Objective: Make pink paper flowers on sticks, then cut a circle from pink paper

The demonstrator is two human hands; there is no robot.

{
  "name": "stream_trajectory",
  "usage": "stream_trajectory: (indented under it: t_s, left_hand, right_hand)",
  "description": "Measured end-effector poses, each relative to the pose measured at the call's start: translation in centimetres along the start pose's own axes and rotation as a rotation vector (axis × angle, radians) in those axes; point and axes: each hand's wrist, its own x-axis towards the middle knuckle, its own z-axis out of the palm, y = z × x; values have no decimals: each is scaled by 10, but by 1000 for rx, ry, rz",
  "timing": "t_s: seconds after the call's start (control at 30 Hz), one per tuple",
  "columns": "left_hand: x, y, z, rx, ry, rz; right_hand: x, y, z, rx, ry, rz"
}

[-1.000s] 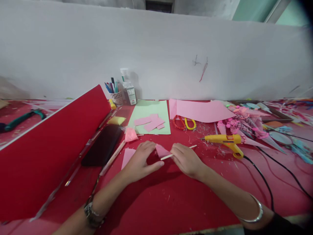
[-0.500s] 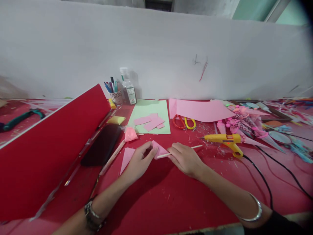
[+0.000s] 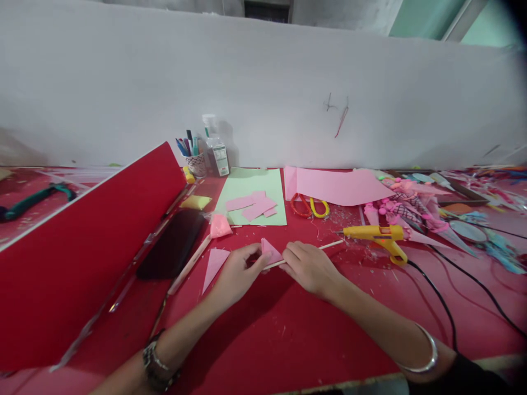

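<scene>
With left hand (image 3: 241, 269), pinching folded pink paper (image 3: 270, 250) at its left side; with right hand (image 3: 310, 267), grasping a thin stick (image 3: 331, 244) along the paper's lower edge, over the red table (image 3: 288, 340), left of the glue gun (image 3: 374, 233).

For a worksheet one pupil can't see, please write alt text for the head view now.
A person's left hand pinches a small pink paper while the right hand holds a thin pale stick at its near edge, over a red tabletop. A yellow glue gun lies to the right; pink paper strips rest on a pale green sheet beyond.
</scene>
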Motion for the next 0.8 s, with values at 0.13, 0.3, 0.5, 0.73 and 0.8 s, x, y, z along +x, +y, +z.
stream_trajectory:
  t_s: [0.13, 0.3, 0.5, 0.73, 0.8]
  left_hand:
    - [-2, -1, -1, 160, 29, 50]
    - [-6, 0, -2, 271, -33, 106]
    - [-6, 2, 0, 228, -2, 91]
    - [-3, -1, 0, -31, -37, -17]
    - [-3, -1, 0, -84, -70, -26]
  right_hand:
    - [0, -1, -1, 19, -11, 14]
    - [1, -1, -4, 30, -24, 34]
    - [1, -1, -4, 43, 0, 16]
    - [0, 0, -2, 0, 138, -19]
    - [0, 1, -2, -4, 154, -27]
